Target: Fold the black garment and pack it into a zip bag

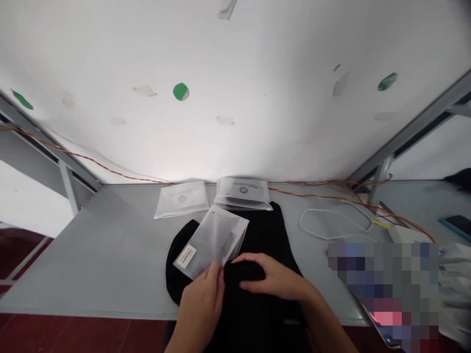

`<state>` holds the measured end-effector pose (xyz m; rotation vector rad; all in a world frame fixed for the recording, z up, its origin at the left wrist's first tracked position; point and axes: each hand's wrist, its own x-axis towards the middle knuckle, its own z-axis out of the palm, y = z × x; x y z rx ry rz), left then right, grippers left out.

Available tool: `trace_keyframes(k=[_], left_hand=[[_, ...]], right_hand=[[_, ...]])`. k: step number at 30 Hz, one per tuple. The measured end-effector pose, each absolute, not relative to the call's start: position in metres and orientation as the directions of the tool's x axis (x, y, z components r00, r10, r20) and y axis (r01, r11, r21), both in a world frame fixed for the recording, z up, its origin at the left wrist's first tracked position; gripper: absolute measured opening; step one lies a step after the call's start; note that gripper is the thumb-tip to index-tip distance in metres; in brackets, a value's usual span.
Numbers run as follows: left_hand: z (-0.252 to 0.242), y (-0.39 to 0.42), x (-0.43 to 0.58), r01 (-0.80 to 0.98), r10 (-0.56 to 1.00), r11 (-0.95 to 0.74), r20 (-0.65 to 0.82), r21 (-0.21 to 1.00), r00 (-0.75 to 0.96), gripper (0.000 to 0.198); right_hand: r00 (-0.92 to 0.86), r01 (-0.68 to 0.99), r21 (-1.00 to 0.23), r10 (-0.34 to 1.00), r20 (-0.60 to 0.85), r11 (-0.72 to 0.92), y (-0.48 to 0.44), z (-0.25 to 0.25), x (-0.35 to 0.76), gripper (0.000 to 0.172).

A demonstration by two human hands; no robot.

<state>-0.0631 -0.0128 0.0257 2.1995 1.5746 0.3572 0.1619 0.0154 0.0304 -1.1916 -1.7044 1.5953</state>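
My left hand [201, 296] is closed on the lower edge of a frosted plastic zip pouch [211, 235], which tilts and bears a white label on its left corner. Just beside it, my right hand [274, 279] curves with thumb and fingers around a bunched part of black fabric [263, 233]. The rest of that fabric spreads under both hands and over the table's front edge; its exact kind cannot be made out. Two more frosted pouches lie flat behind: a left pouch [195, 193] and a right pouch [253, 189] with dark printed lettering.
The grey table [110, 255] meets a white wall [221, 147] with tape scraps and green stickers. Red and yellow wires [312, 195] run along the back. A white cable loop [331, 211] lies at right, near a blurred-out screen [390, 289] and a blue-edged phone [458, 225].
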Motion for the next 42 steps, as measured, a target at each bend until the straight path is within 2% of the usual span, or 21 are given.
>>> trace_keyframes(k=[6, 10, 12, 15, 17, 20, 25, 29, 34, 38, 40, 42], left_hand=[[0.029, -0.014, -0.070, 0.799, 0.868, -0.461, 0.011, 0.387, 0.496, 0.024], [0.030, -0.014, -0.067, 0.813, 0.861, -0.486, 0.012, 0.322, 0.509, 0.021], [0.031, -0.013, -0.063, 0.823, 0.865, -0.488, 0.036, 0.290, 0.500, 0.019], [0.032, -0.012, -0.057, 0.817, 0.858, -0.507, 0.069, 0.274, 0.509, 0.018], [0.032, -0.011, -0.055, 0.804, 0.842, -0.533, 0.072, 0.263, 0.535, 0.019], [0.033, -0.012, -0.055, 0.781, 0.813, -0.577, 0.079, 0.239, 0.577, 0.021], [0.032, -0.014, -0.056, 0.742, 0.775, -0.629, 0.119, 0.234, 0.620, 0.022], [0.031, -0.017, -0.057, 0.706, 0.738, -0.668, 0.084, 0.236, 0.670, 0.018], [0.034, -0.018, -0.060, 0.700, 0.736, -0.667, 0.080, 0.255, 0.673, 0.018], [0.032, -0.016, -0.059, 0.737, 0.772, -0.636, 0.197, 0.229, 0.605, 0.020], [0.027, -0.015, -0.059, 0.799, 0.821, -0.565, 0.238, 0.206, 0.519, 0.021], [0.020, -0.016, -0.061, 0.849, 0.864, -0.489, 0.248, 0.200, 0.439, 0.017]], right_hand=[[-0.110, 0.122, -0.980, 0.980, -0.168, -0.155, 0.024, 0.009, 0.170, 0.051], [0.021, 0.121, -0.986, 0.993, -0.117, -0.119, 0.021, -0.001, 0.165, 0.045], [0.055, 0.042, -0.985, 0.985, -0.164, -0.166, 0.016, -0.002, 0.158, 0.049], [-0.013, -0.116, -0.946, 0.952, -0.305, -0.304, 0.009, 0.002, 0.149, 0.062], [-0.082, -0.064, -0.964, 0.965, -0.251, -0.256, 0.008, 0.007, 0.147, 0.063], [-0.116, 0.062, -0.995, 0.990, -0.086, -0.079, 0.013, 0.012, 0.148, 0.054], [0.003, 0.028, -0.997, 0.997, -0.072, -0.072, 0.018, 0.010, 0.138, 0.051], [-0.152, 0.036, -0.998, 0.987, -0.053, -0.048, 0.020, 0.010, 0.123, 0.047], [-0.212, -0.097, -0.992, 0.975, -0.061, -0.084, 0.038, 0.013, 0.112, 0.053], [-0.025, -0.171, -0.982, 0.997, -0.078, -0.081, 0.047, 0.010, 0.111, 0.054], [0.004, -0.274, -0.954, 0.992, -0.129, -0.123, 0.044, 0.009, 0.113, 0.057], [-0.052, -0.434, -0.881, 0.981, -0.186, -0.190, 0.037, 0.010, 0.116, 0.061]])
